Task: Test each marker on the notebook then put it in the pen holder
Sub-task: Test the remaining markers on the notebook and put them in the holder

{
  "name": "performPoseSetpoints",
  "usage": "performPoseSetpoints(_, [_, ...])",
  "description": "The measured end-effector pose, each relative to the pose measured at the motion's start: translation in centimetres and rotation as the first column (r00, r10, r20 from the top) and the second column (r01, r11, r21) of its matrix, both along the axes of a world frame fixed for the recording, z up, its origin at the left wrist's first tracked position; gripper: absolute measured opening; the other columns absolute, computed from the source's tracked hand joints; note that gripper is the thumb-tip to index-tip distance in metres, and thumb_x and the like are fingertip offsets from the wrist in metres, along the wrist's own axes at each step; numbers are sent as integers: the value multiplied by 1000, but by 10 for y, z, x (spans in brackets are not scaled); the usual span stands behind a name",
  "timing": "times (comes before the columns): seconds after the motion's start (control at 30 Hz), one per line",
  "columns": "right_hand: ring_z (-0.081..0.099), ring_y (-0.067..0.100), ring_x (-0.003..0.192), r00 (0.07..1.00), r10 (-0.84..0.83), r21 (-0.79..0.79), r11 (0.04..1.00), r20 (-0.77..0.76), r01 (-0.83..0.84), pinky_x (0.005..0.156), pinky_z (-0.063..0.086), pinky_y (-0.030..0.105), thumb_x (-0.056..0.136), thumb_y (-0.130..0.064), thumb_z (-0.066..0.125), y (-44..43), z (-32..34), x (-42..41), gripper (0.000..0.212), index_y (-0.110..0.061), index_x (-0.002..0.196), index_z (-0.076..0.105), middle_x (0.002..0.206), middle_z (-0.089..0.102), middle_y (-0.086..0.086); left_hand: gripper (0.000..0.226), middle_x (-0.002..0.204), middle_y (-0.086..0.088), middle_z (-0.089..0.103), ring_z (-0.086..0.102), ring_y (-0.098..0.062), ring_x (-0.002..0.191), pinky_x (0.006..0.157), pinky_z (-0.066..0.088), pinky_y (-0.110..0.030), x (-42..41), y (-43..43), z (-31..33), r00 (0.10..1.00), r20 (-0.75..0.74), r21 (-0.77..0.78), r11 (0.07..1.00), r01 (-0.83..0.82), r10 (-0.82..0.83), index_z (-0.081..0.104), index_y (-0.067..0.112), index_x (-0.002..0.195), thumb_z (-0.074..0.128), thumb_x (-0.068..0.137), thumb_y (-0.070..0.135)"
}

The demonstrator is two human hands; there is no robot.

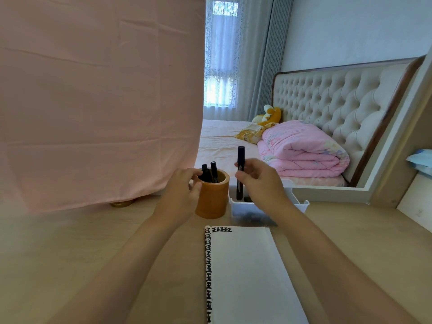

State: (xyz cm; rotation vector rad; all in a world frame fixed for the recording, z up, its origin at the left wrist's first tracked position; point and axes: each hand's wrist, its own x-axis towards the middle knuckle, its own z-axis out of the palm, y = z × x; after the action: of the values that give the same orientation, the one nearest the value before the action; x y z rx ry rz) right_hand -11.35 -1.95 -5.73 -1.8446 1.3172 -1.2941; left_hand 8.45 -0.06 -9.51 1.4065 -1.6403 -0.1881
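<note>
An orange-brown round pen holder (212, 199) stands on the desk with several black markers (209, 173) upright in it. My left hand (181, 192) grips its left side and rim. My right hand (259, 181) holds one black marker (240, 160) upright, capped end up, over a white plastic box (297, 202) just right of the holder. More dark markers lie in that box. An open white notebook (247, 272) with a black-and-white patterned left edge lies in front, with a row of black marks at its top left.
A pink cloth (98, 101) hangs over the desk's back left. A round brass base (122, 203) shows under its hem. Beyond the desk edge stands a bed with a folded pink quilt (301, 150). A white-framed ledge (397, 160) rises at the right.
</note>
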Motion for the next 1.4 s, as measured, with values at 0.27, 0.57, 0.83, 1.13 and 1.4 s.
performPoseSetpoints(0.27, [64, 16, 93, 996, -16, -58, 998, -93, 10, 79, 51, 23, 91, -16, 70, -51, 26, 27, 31, -19, 120, 63, 105, 69, -2, 63, 150, -2, 34, 27, -26, 140, 112, 29, -41, 5, -56, 35, 966, 253, 253, 967, -11, -55, 31, 28, 151, 57, 94, 29])
performPoseSetpoints(0.57, [55, 19, 103, 863, -11, 16, 1000, -505, 22, 94, 49, 45, 90, -42, 62, -75, 0, 26, 26, -27, 110, 73, 108, 65, -4, 49, 128, -4, 47, 45, -22, 118, 98, 41, -32, 10, -77, 34, 942, 292, 298, 952, 77, -167, 51, 24, 139, 61, 91, 20])
performPoseSetpoints(0.83, [63, 18, 96, 781, 201, 212, 973, -591, -90, 85, 52, 32, 97, -28, 59, -80, 5, 27, 28, -18, 121, 68, 108, 71, 1, 48, 119, 2, 54, 57, -10, 93, 77, 44, -17, 9, -82, 39, 951, 189, 208, 956, 206, -246, 53, 26, 136, 67, 90, 20])
performPoseSetpoints(1.13, [61, 10, 91, 788, 88, 97, 995, -610, -36, 87, 50, 25, 95, -16, 63, -88, 16, -21, 18, -21, 110, 72, 104, 68, -3, 46, 144, 8, 42, 34, -16, 132, 109, 29, -36, -9, -79, 22, 950, 230, 199, 965, 168, -213, 47, 39, 141, 49, 97, 51])
performPoseSetpoints(1.4, [59, 15, 104, 571, 253, 319, 948, -781, 18, 96, 48, 27, 94, -11, 55, -92, -6, -56, 31, -29, 110, 75, 119, 67, -6, 26, 118, 9, 49, 36, -11, 112, 99, 37, -35, -10, -88, 10, 956, 272, 36, 994, 101, -107, 66, 31, 114, 48, 99, 43])
